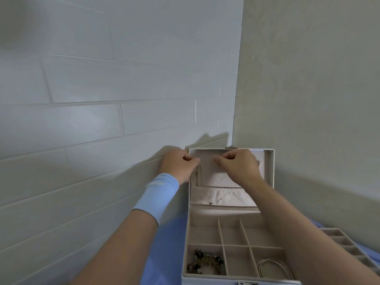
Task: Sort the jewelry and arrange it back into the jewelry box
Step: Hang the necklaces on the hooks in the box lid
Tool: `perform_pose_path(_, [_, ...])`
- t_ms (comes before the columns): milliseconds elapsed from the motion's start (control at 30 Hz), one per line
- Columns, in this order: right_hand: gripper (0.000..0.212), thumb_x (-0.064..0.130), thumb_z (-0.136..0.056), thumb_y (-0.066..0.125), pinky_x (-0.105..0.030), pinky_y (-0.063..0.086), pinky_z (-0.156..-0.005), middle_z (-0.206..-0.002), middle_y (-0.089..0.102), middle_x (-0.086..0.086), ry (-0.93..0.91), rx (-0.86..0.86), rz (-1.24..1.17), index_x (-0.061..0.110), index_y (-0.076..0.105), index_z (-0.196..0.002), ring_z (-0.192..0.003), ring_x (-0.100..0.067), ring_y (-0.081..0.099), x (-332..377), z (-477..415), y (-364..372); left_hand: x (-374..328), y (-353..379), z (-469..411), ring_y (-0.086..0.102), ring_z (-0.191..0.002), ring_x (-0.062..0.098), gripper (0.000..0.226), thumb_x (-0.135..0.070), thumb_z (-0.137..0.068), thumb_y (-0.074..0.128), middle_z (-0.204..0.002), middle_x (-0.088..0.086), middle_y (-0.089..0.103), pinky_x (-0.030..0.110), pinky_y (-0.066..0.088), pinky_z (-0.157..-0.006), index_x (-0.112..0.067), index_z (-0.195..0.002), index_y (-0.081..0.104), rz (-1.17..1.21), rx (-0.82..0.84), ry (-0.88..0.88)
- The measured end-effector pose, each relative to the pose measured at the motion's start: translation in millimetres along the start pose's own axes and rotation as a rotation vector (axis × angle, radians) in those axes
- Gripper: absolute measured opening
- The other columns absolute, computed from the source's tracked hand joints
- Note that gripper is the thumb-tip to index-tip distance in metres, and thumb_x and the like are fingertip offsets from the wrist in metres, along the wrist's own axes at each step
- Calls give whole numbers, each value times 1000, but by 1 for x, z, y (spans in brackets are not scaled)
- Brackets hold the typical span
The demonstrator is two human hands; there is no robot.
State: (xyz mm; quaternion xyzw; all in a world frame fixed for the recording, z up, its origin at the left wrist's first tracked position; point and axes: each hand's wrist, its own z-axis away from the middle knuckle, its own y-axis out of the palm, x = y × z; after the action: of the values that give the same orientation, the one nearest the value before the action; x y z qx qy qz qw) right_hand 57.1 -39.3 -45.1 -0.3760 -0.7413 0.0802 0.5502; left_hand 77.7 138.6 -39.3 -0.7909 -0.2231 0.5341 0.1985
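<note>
Hanging seems intended: a fine necklace (223, 197) is pinched by left hand (181, 164) and right hand (236, 165) at 12 o'clock inside the jewelry box lid (267, 163), its pendant (217, 202) trailed into the pocket (200, 197), untangled.

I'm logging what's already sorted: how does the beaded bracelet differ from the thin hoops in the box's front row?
The beaded bracelet is chunky, with mixed dark and amber beads; the hoops are thin, plain pale wire. The beaded bracelet lies in the front-left compartment; the hoops sit front-right, partly hidden. Both lie in the jewelry box base.
</note>
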Motion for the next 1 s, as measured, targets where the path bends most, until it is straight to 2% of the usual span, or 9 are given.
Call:
perform_pose_path(133, [40, 33, -78, 71, -27, 29, -48, -45, 41, 3, 45, -177, -19, 16, 48, -50, -53, -19, 40, 1, 2, 20, 8, 16, -10, 47, -47, 20, 33, -32, -70, 57, -61, 16, 65, 43, 57, -58, -1, -58, 60, -33, -106, -57])
perform_pose_path(200, [41, 30, -73, 68, -27, 27, -48, -45, 32, 3, 60, -203, -15, 16, 38, -48, -52, -19, 32, 2, 1, 25, 7, 19, -12, 52, -49, 22, 32, -31, -69, 56, -63, 14, 69, 40, 58, -59, 0, -60, 61, -70, -104, -95])
perform_pose_path(367, [40, 27, -72, 67, -24, 26, -48, -46, 35, 3, 85, -167, 66, 16, 37, -48, -53, -21, 34, 0, 3, 24, 5, 22, -9, 63, -56, 30, 32, -29, -75, 59, -60, 14, 67, 33, 55, -57, -6, -53, 56, -174, -81, -109])
perform_pose_path(533, [49, 29, -79, 72, -25, 28, -48, -47, 40, 2, 87, 15, 133, 16, 38, -46, -51, -18, 43, -9, 8, 22, 8, 21, 1, 61, -53, 25, 51, -45, -90, 54, -52, 2, 61, 28, 53, -57, -8, -55, 58, -237, 38, -177])
perform_pose_path(667, [35, 30, -86, 69, -26, 38, -48, -58, 59, -2, 94, 314, -28, 9, 61, -59, -50, -16, 49, -7, 22, 14, 6, 14, 15, 54, -39, 12, 31, -25, -95, 54, -47, -4, 61, 17, 43, -42, -8, -71, 64, 58, 227, -228])
perform_pose_path(733, [27, 31, -92, 65, -26, 45, -49, -77, 71, -6, 164, 529, -191, 8, 74, -82, -58, -17, 59, -5, 32, 11, 3, 10, 23, 58, -50, 14, 23, -18, -97, 52, -65, 3, 65, 20, 50, -50, -6, -86, 67, 247, 323, -250])
perform_pose_path(800, [21, 22, -95, 61, -29, 53, -62, -94, 76, -10, 170, 647, -299, 5, 74, -98, -74, -19, 66, -6, 38, 10, 3, 6, 29, 61, -62, 15, 23, -16, -100, 49, -75, 5, 66, 23, 53, -63, -7, -90, 69, 305, 389, -231])
perform_pose_path(900, [16, 14, -95, 63, -34, 50, -83, -102, 77, -7, 135, 680, -400, 6, 72, -106, -94, -22, 70, -11, 43, 8, 4, 0, 33, 65, -71, 13, 25, -15, -102, 47, -82, 3, 70, 25, 56, -71, -11, -96, 71, 393, 430, -182])
perform_pose_path(1000, [21, 19, -96, 66, -32, 48, -85, -103, 77, -10, 110, 725, -422, 7, 72, -111, -98, -26, 72, -12, 48, 4, 4, -5, 38, 66, -82, 12, 24, -18, -102, 49, -94, 1, 73, 25, 54, -75, -15, -102, 73, 377, 468, -110])
